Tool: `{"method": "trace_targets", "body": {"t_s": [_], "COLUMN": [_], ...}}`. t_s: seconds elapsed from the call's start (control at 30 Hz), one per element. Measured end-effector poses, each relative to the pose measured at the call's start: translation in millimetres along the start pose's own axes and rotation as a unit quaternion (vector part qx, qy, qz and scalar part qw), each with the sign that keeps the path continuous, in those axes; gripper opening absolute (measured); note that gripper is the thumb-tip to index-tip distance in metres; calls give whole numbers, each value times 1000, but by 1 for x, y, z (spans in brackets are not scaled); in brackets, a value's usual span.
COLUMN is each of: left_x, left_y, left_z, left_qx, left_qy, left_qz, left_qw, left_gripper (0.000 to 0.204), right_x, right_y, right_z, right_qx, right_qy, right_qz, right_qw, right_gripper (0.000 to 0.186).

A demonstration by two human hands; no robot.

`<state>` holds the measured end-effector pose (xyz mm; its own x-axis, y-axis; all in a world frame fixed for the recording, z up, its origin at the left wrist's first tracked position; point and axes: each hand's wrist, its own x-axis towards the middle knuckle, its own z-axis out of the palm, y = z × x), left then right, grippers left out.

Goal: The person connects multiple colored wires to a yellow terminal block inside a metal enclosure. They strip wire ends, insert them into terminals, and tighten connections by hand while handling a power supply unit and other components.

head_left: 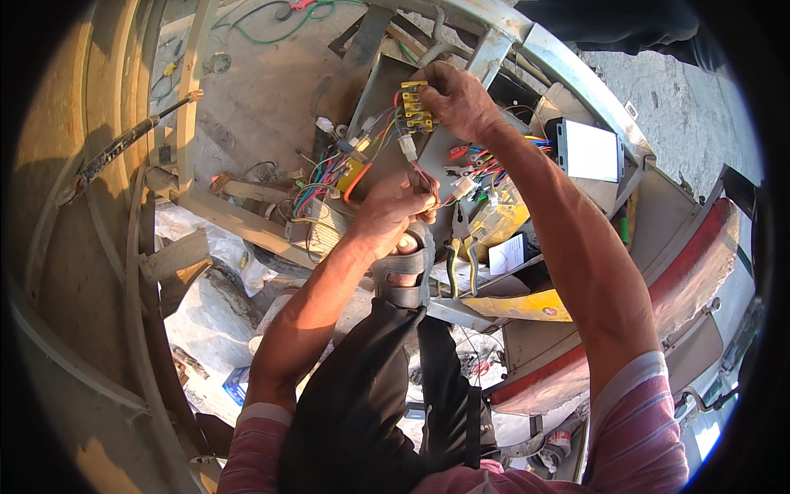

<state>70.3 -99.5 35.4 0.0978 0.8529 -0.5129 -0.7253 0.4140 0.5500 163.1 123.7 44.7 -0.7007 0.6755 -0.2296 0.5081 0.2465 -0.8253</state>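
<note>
My right hand (465, 100) grips a yellow fuse block (417, 107) by its right side, fingers closed over its upper end. Thin wires run down from the block to a white plug connector (407, 146). Below it, my left hand (389, 212) is closed in a pinch on a few thin red and pale wires (425, 179). Combination pliers (461, 253) with yellow-and-black handles lie just right of that hand, jaws pointing away from me. Bundles of coloured wires (329, 177) with connectors spread to the left, and another bundle (485, 160) to the right.
A metal box with a white top (588, 150) sits at the right, joined to wires. A curved metal frame (568, 70) arches behind. Wooden slats (193, 99) and a rod-like tool (123, 144) stand at the left. My sandalled foot (403, 267) rests close below my left hand.
</note>
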Motion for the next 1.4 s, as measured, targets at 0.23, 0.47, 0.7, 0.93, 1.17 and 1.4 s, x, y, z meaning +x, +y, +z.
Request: {"method": "trace_targets", "body": {"t_s": [0.23, 0.47, 0.7, 0.93, 1.17, 1.4], "left_x": [4, 6, 5, 4, 3, 2], "left_y": [-6, -7, -9, -7, -3, -1], "left_z": [1, -7, -9, -8, -8, -8], "left_qx": [-15, -43, -42, -32, -25, -20], "left_qy": [1, -25, -7, -17, -16, 8], "left_qz": [-7, 43, 50, 61, 74, 87], "left_qw": [1000, 998, 998, 997, 997, 996], "left_gripper": [22, 14, 13, 14, 15, 17], "right_x": [3, 0, -8, -13, -20, -74], "right_y": [4, 5, 5, 4, -3, -25], "right_z": [5, 2, 6, 4, 0, -10], "right_qx": [-39, -3, 13, -27, -46, -2], "right_qy": [10, -26, -22, -19, 19, 10], "right_qz": [-37, -11, -24, -75, -113, -134], "right_qw": [999, 1000, 999, 997, 992, 991], "right_gripper": [43, 44, 47, 53, 52, 44]}}
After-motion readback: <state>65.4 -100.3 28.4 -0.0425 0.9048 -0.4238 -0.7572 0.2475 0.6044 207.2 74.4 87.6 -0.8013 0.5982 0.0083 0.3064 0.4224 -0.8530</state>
